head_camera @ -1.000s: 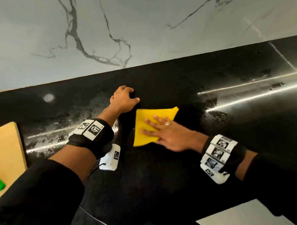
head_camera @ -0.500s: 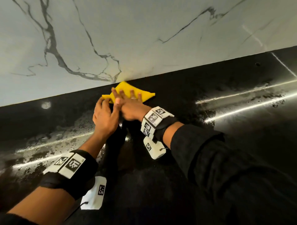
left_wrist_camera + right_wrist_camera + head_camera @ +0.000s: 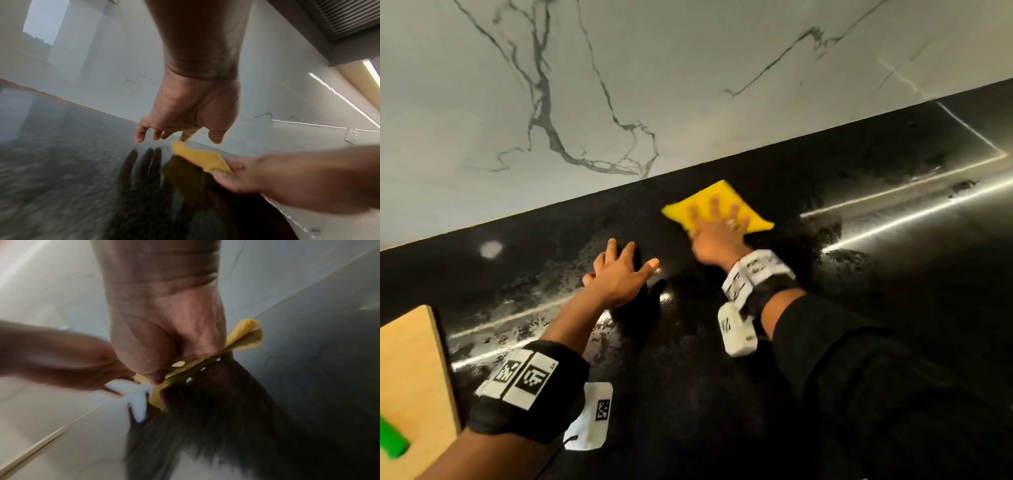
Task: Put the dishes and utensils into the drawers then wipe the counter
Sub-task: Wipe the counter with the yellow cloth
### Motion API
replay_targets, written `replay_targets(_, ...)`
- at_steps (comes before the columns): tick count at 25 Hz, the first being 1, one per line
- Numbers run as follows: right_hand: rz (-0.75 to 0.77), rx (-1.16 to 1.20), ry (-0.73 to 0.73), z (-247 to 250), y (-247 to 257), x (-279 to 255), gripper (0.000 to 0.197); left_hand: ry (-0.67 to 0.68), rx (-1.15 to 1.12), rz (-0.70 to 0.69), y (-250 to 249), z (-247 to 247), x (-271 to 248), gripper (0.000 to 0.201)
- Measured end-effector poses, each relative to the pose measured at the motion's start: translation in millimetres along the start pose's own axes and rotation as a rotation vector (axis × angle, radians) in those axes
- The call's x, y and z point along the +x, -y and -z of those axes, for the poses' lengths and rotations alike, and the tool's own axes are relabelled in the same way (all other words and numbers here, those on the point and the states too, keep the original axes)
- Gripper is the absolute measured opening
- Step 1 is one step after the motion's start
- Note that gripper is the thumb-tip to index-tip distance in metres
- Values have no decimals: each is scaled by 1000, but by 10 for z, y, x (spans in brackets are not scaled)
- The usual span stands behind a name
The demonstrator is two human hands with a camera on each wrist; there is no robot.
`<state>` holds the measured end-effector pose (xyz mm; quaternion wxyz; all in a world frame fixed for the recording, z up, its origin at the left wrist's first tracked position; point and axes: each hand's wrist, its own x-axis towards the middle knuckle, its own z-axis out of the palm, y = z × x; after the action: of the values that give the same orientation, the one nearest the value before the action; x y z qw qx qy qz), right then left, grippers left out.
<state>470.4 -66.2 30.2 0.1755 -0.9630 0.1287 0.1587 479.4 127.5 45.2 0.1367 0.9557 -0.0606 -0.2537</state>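
Observation:
A folded yellow cloth [image 3: 753, 216] lies flat on the glossy black counter [image 3: 688, 394], close to the marble backsplash. My right hand [image 3: 717, 222] presses down on the cloth with straight, spread fingers. To its left, my left hand [image 3: 619, 270] rests flat on the bare counter, fingers spread, holding nothing. In the left wrist view the left hand [image 3: 176, 134] hovers just over the counter, with the yellow cloth [image 3: 201, 157] under the right hand beside it. The right wrist view is blurred; the cloth [image 3: 244, 334] shows beneath the right hand's palm.
A wooden cutting board [image 3: 410, 387] with a green object [image 3: 392, 442] on it sits at the left edge of the counter. The grey-veined marble backsplash [image 3: 619, 85] rises behind. Wet streaks and light reflections [image 3: 893, 205] cross the counter on the right.
The right hand slid the cloth from the back edge by the wall to the right. The left hand drew apart from it and now lies flat with fingers spread.

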Motion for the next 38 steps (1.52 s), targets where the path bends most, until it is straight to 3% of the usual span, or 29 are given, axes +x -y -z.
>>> replay_targets(2,331,-110,137,-443,401,-596,54,-16,-37,30,149,25,-144,72)
replay_targets(4,483,-178,203,-541,316,-966,51,14,-17,20,283,-24,-291,74)
replay_targets(6,313,-161,141,-369,-155,-983,51,102,72,-60,385,-154,-453,81)
replay_targets(9,-226,61,-29,-165,-742,-1032,52,217,125,-205,538,-293,-542,92)
replay_targets(10,-315,87,-71,-215,-740,-1083,53,232,118,-215,575,-303,-516,93)
replay_targets(12,-273,8,-73,-482,-341,-1264,55,253,124,-212,585,-294,-451,90)
replay_targets(15,95,-135,-7,-992,403,-1852,56,232,93,-217,554,-256,-448,82)
replay_targets(17,329,-212,33,-1138,498,-2358,56,225,85,-222,537,-286,-450,83)
replay_targets(18,365,-238,53,-1123,355,-2498,56,224,113,-219,530,-298,-480,88)
replay_targets(20,208,-252,-3,-1062,-160,-2554,56,199,174,-222,530,-349,-527,102)
replay_targets(23,-336,2,-196,-804,-732,-2389,52,184,173,-224,515,-370,-556,108)
replay_targets(24,-407,51,-229,-840,-688,-2372,53,182,185,-227,508,-351,-582,107)
replay_targets(26,-301,7,-211,-1124,-285,-2514,55,187,192,-225,491,-332,-585,106)
replay_targets(29,177,-152,-194,-1817,575,-3321,59,109,156,-247,528,-407,-647,100)
replay_targets(31,277,-220,-293,-2019,431,-3700,58,-1,143,-363,579,-571,-817,89)
replay_targets(32,221,-211,-357,-2017,180,-3767,57,-3,153,-463,594,-685,-975,84)
replay_targets(35,-178,1,-568,-1900,-337,-3818,54,109,163,-758,577,-1043,-1481,72)
replay_targets(37,-179,84,-630,-2106,-179,-3831,58,142,160,-811,459,-1141,-1575,66)
replay_targets(38,-56,40,-617,-2269,41,-3851,60,143,153,-800,376,-1136,-1535,64)
